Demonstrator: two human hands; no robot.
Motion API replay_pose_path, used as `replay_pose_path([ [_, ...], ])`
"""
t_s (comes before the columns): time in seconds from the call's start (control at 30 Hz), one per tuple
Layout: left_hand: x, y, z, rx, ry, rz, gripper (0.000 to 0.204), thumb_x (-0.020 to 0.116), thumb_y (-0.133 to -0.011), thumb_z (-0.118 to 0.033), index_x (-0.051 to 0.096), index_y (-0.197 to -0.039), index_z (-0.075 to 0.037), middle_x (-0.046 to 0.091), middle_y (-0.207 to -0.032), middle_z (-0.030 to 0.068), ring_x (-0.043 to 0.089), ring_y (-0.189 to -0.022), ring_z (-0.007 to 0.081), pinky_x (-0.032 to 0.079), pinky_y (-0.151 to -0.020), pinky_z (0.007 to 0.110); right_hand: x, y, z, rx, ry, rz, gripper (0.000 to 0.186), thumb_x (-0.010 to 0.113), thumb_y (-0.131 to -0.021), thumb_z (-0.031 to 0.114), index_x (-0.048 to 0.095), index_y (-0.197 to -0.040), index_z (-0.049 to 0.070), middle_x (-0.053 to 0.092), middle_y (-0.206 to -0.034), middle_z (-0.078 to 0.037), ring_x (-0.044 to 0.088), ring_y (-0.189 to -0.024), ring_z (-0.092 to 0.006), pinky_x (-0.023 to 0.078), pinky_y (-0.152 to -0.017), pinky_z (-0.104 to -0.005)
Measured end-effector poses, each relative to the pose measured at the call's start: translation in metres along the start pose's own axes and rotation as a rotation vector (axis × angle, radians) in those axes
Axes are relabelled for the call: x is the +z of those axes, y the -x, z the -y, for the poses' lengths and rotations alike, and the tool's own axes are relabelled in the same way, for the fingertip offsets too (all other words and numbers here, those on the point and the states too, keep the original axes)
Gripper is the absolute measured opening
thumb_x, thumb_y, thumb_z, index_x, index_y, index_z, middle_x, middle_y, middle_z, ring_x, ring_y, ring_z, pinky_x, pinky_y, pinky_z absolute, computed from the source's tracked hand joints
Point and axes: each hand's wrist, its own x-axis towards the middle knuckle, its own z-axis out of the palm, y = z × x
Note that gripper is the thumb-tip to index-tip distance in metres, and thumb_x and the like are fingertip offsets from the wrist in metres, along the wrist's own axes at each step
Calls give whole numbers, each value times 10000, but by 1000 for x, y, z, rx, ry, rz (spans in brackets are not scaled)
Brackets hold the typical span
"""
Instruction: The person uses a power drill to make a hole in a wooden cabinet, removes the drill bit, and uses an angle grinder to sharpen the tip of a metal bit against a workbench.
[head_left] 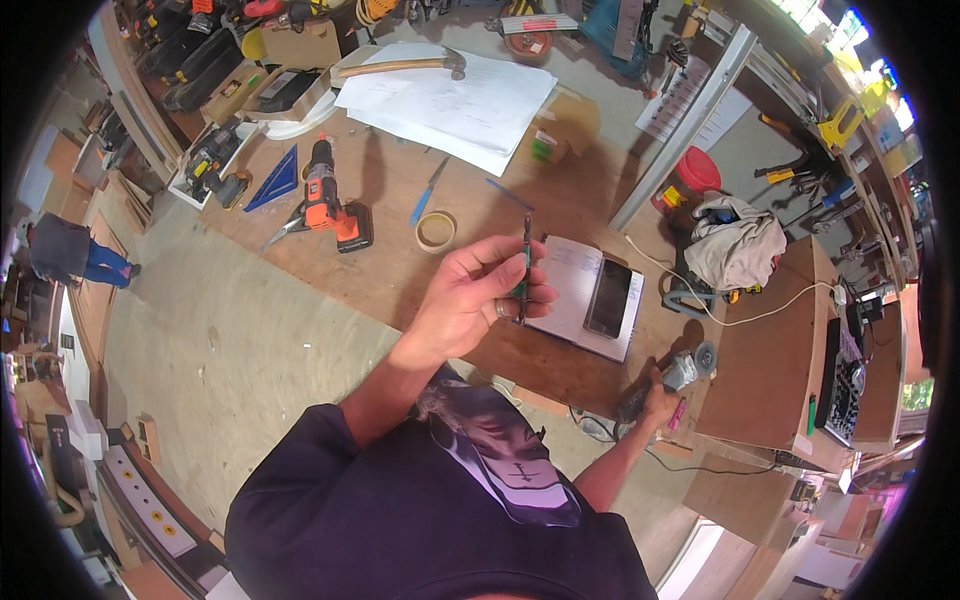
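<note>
My left hand is raised over the near edge of the wooden workbench. Its fingers pinch a slim dark rod with a green part, held upright; its exact kind I cannot make out. Further right, my right hand is wrapped round an angle grinder, whose disc points away to the right. Behind the left hand lies an open notebook with a black phone on its right page. A roll of tape sits left of the rod.
An orange and black cordless drill, a blue speed square and a blue-handled tool lie on the bench. A hammer rests on paper sheets. A white cable runs at right. Another person stands far left.
</note>
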Motion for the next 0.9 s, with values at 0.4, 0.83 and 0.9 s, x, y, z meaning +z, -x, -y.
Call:
replay_pose_path([
  [0.4,-4,3,4,7,-6,-63,261,615,-1074,-126,641,-1313,-25,714,-1079,103,742,-1022,253,647,-847,456,-7,3,-6,56,-174,50,554,867,-727,312,740,-1085,-91,745,-953,-141,700,-845,-242,558,-805,-394],
  [0.83,-75,-34,124,-288,-906,147,222,716,-999,-178,741,-1174,-44,742,-1040,77,712,-910,209,592,-818,346,-49,149,66,279,-690,124,469,817,-899,193,519,-1237,62,665,-898,-106,677,-619,-219,575,-527,-360],
  [0.9,-96,-34,155,-240,-1371,303,212,758,-942,-196,766,-1110,-67,744,-1019,86,710,-924,252,580,-826,367,-51,174,54,303,-709,69,472,744,-970,331,518,-1297,75,665,-918,-93,687,-661,-212,571,-564,-354],
])
